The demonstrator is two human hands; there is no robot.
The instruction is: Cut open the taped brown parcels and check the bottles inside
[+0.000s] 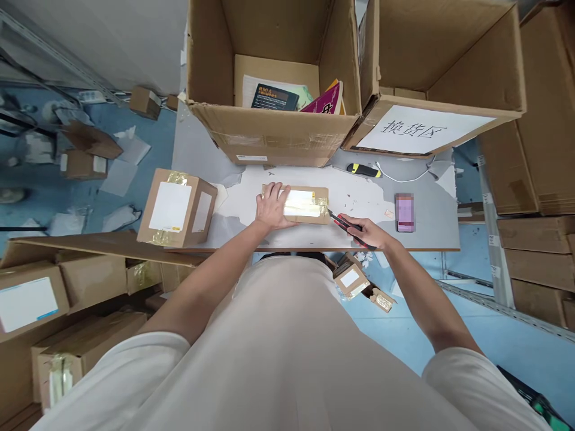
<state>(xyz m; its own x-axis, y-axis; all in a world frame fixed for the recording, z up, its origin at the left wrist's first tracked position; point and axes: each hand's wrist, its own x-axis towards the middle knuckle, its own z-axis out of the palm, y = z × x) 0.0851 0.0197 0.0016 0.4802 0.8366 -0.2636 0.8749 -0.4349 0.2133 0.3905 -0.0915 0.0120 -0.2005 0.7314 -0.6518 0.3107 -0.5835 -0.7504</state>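
A small flat cardboard box [306, 209] lies on the worktable in front of me, with a white label and shiny tape across its top. My left hand [272, 208] grips its left end, fingers over the top and thumb along the near edge. In my right hand [371, 230] is a red-and-black utility knife [345, 225], closed in my fingers. The knife's tip meets the taped right end of the box. Whether the blade has gone through the tape cannot be made out.
Two large open cartons stand behind: one [274, 134] holds books [275, 97], the other [449, 102] bears a handwritten sign [417, 129]. A taped box [177, 206] sits left. A yellow-and-black cutter [363, 170] and phone [405, 212] lie right. Boxes [353, 278] lie below the table edge.
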